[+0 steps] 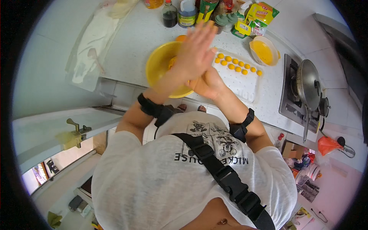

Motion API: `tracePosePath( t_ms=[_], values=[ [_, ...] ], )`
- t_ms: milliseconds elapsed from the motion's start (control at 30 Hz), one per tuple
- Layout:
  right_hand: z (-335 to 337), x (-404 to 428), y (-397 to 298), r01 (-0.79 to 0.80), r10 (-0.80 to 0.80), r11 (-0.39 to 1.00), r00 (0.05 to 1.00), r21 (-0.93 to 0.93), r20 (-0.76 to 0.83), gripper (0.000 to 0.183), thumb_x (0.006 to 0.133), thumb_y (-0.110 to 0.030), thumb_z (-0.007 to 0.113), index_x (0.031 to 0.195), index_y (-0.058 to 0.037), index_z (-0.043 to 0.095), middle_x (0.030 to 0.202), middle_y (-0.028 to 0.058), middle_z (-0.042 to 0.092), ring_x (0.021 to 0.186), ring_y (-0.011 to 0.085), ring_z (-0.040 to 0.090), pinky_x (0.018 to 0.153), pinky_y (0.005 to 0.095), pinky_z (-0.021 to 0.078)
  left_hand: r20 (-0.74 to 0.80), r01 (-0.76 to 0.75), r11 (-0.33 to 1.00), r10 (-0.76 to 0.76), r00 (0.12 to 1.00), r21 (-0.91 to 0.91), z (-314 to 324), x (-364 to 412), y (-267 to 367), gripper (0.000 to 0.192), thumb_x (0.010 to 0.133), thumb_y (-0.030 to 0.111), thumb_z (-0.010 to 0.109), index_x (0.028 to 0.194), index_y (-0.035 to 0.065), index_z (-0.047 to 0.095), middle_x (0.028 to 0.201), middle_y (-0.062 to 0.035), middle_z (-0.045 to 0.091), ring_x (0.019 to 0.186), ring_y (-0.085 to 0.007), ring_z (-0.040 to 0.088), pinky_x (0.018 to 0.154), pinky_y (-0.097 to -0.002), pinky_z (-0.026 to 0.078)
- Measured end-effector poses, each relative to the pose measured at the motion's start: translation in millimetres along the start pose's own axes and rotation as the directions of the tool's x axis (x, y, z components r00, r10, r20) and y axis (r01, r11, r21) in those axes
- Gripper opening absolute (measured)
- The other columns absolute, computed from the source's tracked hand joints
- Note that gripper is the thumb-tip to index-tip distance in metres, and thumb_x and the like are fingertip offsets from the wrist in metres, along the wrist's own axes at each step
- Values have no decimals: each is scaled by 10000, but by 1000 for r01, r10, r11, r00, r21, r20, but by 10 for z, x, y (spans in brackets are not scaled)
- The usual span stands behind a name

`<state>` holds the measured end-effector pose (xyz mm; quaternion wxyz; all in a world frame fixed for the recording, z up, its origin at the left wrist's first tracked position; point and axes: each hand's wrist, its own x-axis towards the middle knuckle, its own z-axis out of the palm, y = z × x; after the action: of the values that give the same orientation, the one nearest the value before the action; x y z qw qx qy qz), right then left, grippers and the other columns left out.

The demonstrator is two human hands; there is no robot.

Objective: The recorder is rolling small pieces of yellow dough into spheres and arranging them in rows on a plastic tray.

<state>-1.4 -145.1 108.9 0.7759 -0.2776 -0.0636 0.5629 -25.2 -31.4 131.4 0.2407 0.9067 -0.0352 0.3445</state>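
Note:
My left hand (196, 53) lies flat, fingers extended, across my right hand (209, 83), which is turned palm up beneath it. The left one is blurred. Whatever may be between the palms is hidden. Below and to the left of them stands a yellow bowl (156, 67), with a lump of orange-yellow dough (172, 61) partly visible inside, behind my left wrist. To the right, a white plastic tray (244, 86) carries several small yellow balls (231, 66) in two rows near its far edge.
A bowl of yellow mash or liquid (263, 53) sits behind the tray. On the right is a gas stove (290, 86) with a lidded pan (310, 83), its handle pointing toward me. Bottles (169, 17), jars (221, 20) and packets (261, 14) line the counter's back.

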Motion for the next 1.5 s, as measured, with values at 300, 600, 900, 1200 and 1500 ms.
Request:
tracePosePath(
  t_ms=[300, 600, 900, 1200, 1500],
  values=[
    [-326, 313, 206, 82, -108, 987, 976, 139, 188, 615, 985, -482, 332, 1427, -54, 336, 1461, 148, 384, 1369, 308, 349, 1126, 449, 300, 150, -99, 990, 114, 982, -105, -2, -68, 127, 575, 891, 254, 486, 1386, -23, 393, 1468, -227, 346, 1390, -385, 278, 1128, -542, 191],
    [-62, 226, 85, 201, -198, 977, 979, 69, -52, 564, 990, -514, 313, 1422, -155, 369, 1407, 136, 442, 1292, 305, 433, 1091, 467, 332, 104, -1, 934, 41, 994, -358, -1, -251, 156, 622, 918, 312, 492, 1422, -19, 342, 1467, -229, 353, 1389, -386, 280, 1136, -522, 183],
    [-113, 273, -63, 151, -137, 975, 986, 160, -93, 591, 989, -563, 267, 1384, -149, 412, 1366, 101, 477, 1242, 262, 475, 1058, 440, 375, 146, -13, 932, 70, 987, -362, 43, -463, 19, 644, 931, 347, 478, 1439, -13, 313, 1497, -210, 312, 1401, -404, 255, 1146, -513, 173],
    [-141, 296, -172, -52, 19, 924, 996, 378, 90, 641, 972, -586, 283, 1454, -165, 311, 1457, 127, 384, 1337, 297, 381, 1107, 498, 303, 150, -46, 970, 84, 985, -240, -15, -438, -150, 652, 914, 362, 457, 1443, 7, 323, 1515, -185, 295, 1417, -382, 230, 1143, -531, 160],
    [-89, 232, -182, -180, 71, 848, 970, 498, 231, 811, 923, -679, 271, 1502, -116, 203, 1529, 141, 270, 1386, 354, 299, 1134, 513, 246, 120, -94, 991, 104, 987, -91, -20, -277, -279, 686, 888, 363, 515, 1434, -5, 324, 1517, -191, 288, 1412, -413, 216, 1142, -533, 169]
  ],
)
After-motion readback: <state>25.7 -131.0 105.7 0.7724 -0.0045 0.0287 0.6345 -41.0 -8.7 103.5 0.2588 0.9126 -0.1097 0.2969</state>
